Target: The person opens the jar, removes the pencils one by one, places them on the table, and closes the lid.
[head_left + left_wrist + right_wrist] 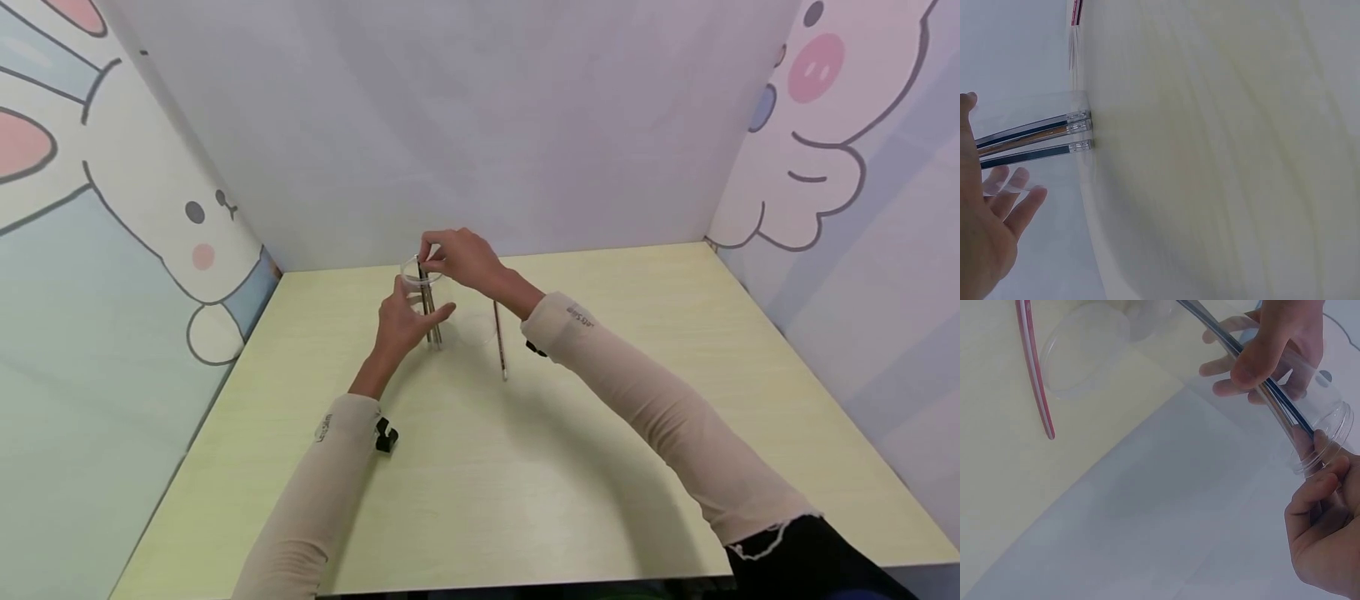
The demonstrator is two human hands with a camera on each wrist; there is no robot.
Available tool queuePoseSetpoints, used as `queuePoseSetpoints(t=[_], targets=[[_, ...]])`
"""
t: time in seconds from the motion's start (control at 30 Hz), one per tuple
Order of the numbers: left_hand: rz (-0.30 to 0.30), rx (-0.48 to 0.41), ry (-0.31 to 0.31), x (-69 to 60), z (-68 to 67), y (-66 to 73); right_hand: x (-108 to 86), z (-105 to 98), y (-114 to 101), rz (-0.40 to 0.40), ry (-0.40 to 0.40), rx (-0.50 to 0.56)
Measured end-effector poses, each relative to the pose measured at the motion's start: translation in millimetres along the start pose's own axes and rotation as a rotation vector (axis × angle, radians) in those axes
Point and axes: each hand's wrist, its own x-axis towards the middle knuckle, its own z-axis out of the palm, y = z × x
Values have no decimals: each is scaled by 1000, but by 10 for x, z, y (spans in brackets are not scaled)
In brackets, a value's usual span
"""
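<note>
A tall clear plastic jar [1029, 103] stands upright near the table's back edge, with three slim pencils [1038, 130] inside. My left hand [401, 323] grips its side, fingers and thumb around the wall. At the jar's open rim [1346, 428], my right hand [1322, 531] has its fingertips at the pencils' upper ends and pinches a dark one [1294, 412]. In the head view the right hand [467, 260] is above and right of the left. Part of the pinch is hidden by the fingers.
A red striped pencil [500, 342] lies on the table [465, 483] to the right of the jar. Between them is a round clear lid [1088, 350], lying flat. Behind the table rises a pale wall [480, 133], with cartoon-printed panels at both sides.
</note>
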Motion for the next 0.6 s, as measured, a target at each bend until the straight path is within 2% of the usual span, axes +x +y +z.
queuePoseSetpoints(t=[0.6], targets=[[10, 9, -1, -14, -22, 10, -19, -6, -30, 9, -16, 14]])
